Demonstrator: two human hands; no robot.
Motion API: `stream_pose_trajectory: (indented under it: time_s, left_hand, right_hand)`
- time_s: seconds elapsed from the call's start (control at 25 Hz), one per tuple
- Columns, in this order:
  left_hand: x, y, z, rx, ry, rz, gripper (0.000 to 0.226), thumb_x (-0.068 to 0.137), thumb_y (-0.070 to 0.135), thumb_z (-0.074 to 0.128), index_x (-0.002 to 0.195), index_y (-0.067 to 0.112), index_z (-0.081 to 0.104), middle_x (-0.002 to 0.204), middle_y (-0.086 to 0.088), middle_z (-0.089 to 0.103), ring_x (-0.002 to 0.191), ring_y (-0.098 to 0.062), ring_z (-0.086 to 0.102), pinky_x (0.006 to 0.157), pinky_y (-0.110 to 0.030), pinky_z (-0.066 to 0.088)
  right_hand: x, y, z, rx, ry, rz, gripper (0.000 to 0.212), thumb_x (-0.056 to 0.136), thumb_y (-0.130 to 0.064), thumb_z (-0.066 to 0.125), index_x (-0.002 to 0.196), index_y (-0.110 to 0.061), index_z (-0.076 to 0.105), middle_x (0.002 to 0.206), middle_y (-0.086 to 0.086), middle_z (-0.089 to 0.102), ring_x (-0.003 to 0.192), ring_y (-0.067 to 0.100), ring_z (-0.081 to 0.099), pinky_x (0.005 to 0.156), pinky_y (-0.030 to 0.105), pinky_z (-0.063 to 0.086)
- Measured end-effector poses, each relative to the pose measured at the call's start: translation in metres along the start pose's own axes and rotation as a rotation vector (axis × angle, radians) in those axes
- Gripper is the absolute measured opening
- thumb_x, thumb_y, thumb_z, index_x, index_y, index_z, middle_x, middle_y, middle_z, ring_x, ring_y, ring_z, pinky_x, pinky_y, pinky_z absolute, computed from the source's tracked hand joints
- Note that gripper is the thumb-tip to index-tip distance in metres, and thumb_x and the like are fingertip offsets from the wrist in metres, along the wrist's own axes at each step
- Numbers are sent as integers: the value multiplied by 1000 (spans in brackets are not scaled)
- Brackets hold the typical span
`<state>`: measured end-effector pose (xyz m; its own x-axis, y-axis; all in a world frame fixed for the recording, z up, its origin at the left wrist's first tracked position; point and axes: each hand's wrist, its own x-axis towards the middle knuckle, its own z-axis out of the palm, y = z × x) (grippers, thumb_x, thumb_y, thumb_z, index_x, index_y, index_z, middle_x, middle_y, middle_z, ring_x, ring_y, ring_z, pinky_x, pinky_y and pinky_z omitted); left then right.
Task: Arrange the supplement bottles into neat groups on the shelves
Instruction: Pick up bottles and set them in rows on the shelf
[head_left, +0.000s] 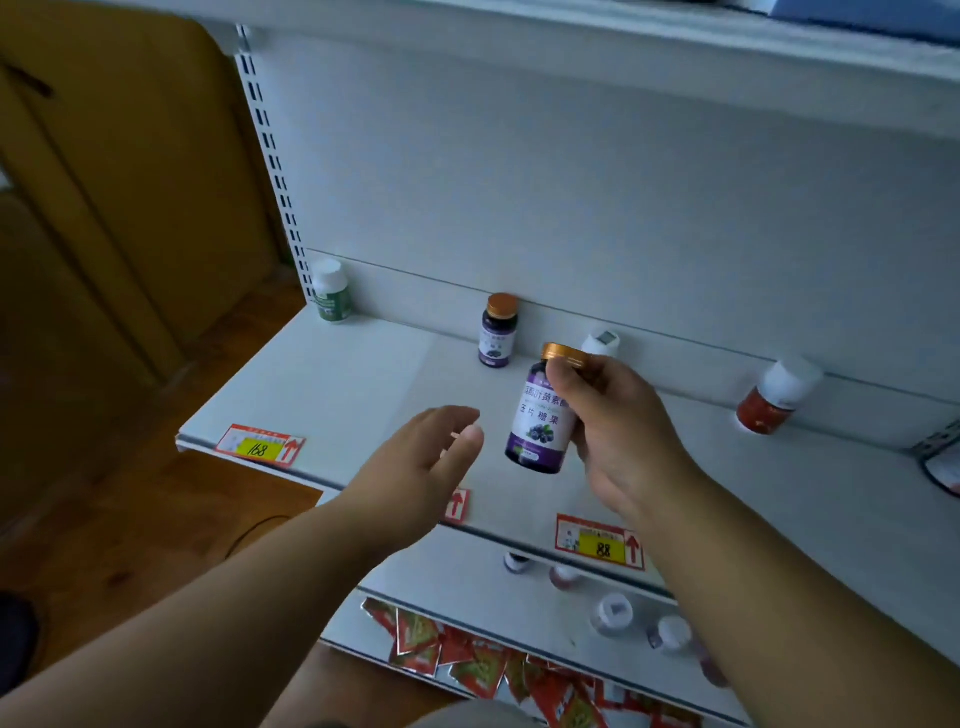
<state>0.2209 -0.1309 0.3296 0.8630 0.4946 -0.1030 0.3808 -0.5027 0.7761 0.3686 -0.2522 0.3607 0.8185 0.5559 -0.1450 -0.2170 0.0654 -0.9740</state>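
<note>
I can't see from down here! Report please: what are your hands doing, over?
Right hand grips purple bottle above shelf. Left hand open, empty. Matching purple bottle at back; path clear.

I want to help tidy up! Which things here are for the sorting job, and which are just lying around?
For the job:
held purple bottle in the right hand
purple bottle on the shelf
green bottle
red bottle
white-capped bottle
lower-shelf bottles

Just lying about:
price tags
red sachets

White-capped bottle (601, 341) mostly hidden behind right hand (618, 415); lower-shelf bottles (613, 613) blurred, labels unreadable.
</note>
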Motion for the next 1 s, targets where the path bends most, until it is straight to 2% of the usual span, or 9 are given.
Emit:
stream_pose_trajectory:
  time_s: [0.08, 0.16, 0.28, 0.36, 0.48, 0.64, 0.84, 1.0]
  left_hand:
    - [25, -9, -3, 155, -34, -19, 64, 88, 69, 29, 141, 35, 42, 142, 11, 47, 119, -8, 50, 99, -29, 43]
    - [54, -23, -5, 332, -41, -13, 64, 91, 66, 39, 144, 31, 39, 148, 8, 43, 130, -14, 45, 107, -35, 41]
    - [101, -46, -9, 514, -64, 26, 69, 90, 64, 47, 147, 27, 37, 154, 4, 36, 139, -19, 36, 113, -38, 35]
    - [130, -56, -8, 569, -102, 52, 74, 90, 64, 48, 150, 25, 32, 158, 3, 29, 144, -20, 29, 116, -39, 29]
    - [170, -62, -5, 621, -154, 91, 83, 89, 66, 47, 154, 20, 22, 162, 1, 19, 148, -20, 19, 119, -38, 21]
    - [205, -73, 0, 632, -136, 140, 88, 86, 68, 48, 154, 18, 21, 162, 0, 17, 148, -19, 16, 120, -39, 20]
    - [219, -87, 5, 602, -63, 220, 91, 82, 68, 52, 154, 22, 19, 159, 2, 21, 146, -19, 19, 119, -37, 20]
    - [219, -92, 9, 568, -27, 209, 95, 80, 69, 53, 154, 21, 16, 159, 1, 21, 146, -20, 19, 119, -37, 20]
  right_hand:
    - [31, 11, 1, -139, 29, -15, 25, 82, -20, 78, 102, -14, 66, 100, 2, 72, 93, 16, 69, 85, 37, 53]
    - [61, 21, 5, -338, 70, -62, 24, 84, -22, 75, 106, -17, 65, 102, -2, 71, 96, 13, 68, 88, 37, 54]
    - [99, 32, 11, -764, 141, -150, 28, 87, -31, 69, 110, -18, 61, 102, -6, 66, 98, 15, 62, 92, 39, 50]
    - [118, 35, 12, -938, 157, -184, 28, 89, -31, 67, 112, -18, 58, 104, -2, 63, 100, 21, 59, 92, 39, 47]
    - [142, 36, 10, -1063, 200, -227, 33, 89, -25, 66, 118, -13, 57, 118, 9, 58, 106, 28, 58, 91, 40, 47]
    - [161, 35, 17, -1093, 190, -208, 29, 89, -17, 65, 117, -11, 59, 117, 11, 59, 103, 28, 58, 85, 35, 48]
    - [166, 43, 32, -950, 235, -148, 33, 87, -19, 68, 119, -15, 61, 114, 5, 65, 103, 23, 60, 84, 29, 45]
    - [164, 44, 34, -911, 224, -159, 30, 90, -15, 65, 120, -15, 58, 115, 5, 63, 102, 21, 58, 85, 30, 45]
